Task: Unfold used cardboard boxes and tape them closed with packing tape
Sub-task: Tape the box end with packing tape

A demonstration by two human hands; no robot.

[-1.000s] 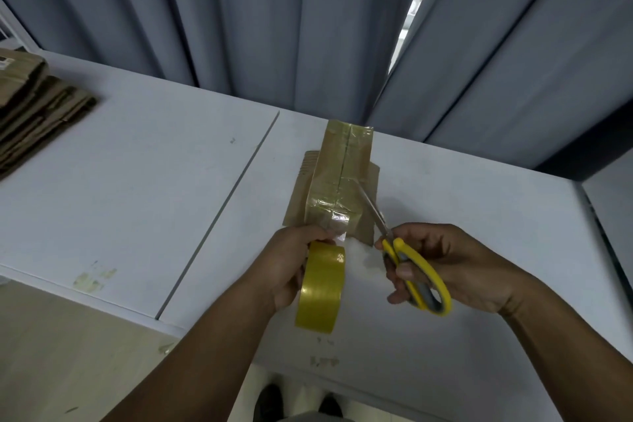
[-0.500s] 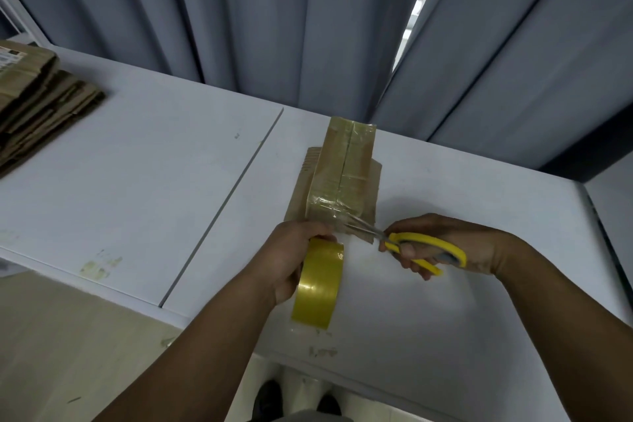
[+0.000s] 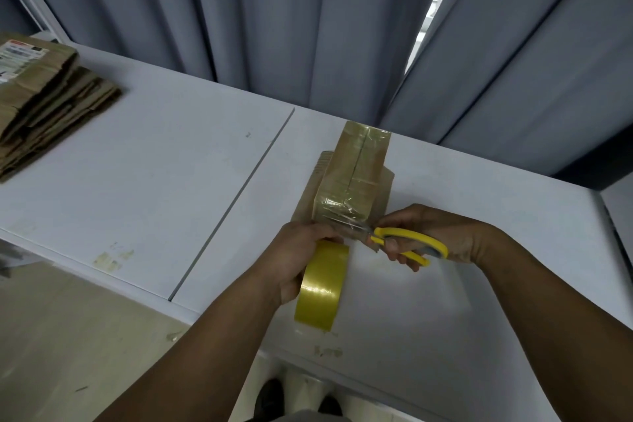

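Observation:
A small brown cardboard box stands on the white table, its top seam covered with clear tape. My left hand grips a yellow roll of packing tape just in front of the box, with a strip of tape stretched from the roll up to the box's near edge. My right hand holds yellow-handled scissors sideways. Their blades point left and sit at the stretched strip beside the box's near edge.
A stack of flattened cardboard boxes lies at the table's far left. Grey curtains hang right behind the table. A seam runs between two tabletops. The floor and my shoes show below the near edge.
My right hand turned the scissors from pointing up along the box to pointing left, and brought the blades onto the tape strip. The left hand stayed on the roll.

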